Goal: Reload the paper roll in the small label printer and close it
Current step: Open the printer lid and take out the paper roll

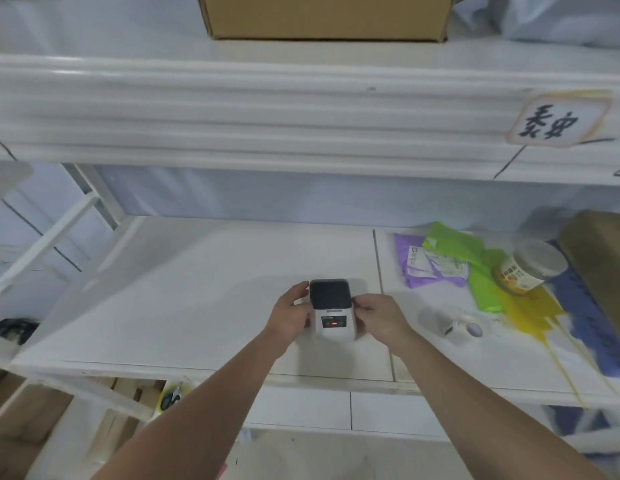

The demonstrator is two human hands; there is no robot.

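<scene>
Printer: small white plastic label printer with a dark lid [331,311] stands on the white shelf [197,306], near the front edge and about mid-width; a red light shows on its front panel.
Left hand: left hand [291,315] cups the printer's left side, fingers [299,292] curled against the lid edge, gripping the body.
Right hand: right hand [379,318] presses the right side, fingers closed on the casing near the lid seam.
Lid: looks shut, or nearly so; whether it is latched cannot be told.
Handling: likely light and rigid, with smooth sides that could slip; best held low on both flanks while the thumbs work the lid, which probably hinges at the far edge.
Roll: small white paper roll [466,329] lies on the shelf to the right of the printer, apart from it.
Clutter: farther right, a clear plastic jar with a yellow label [528,268] rests on green, purple and yellow plastic bags [450,252].
Above: brown cardboard box [326,17] sits on the upper shelf, far from the hands.
</scene>
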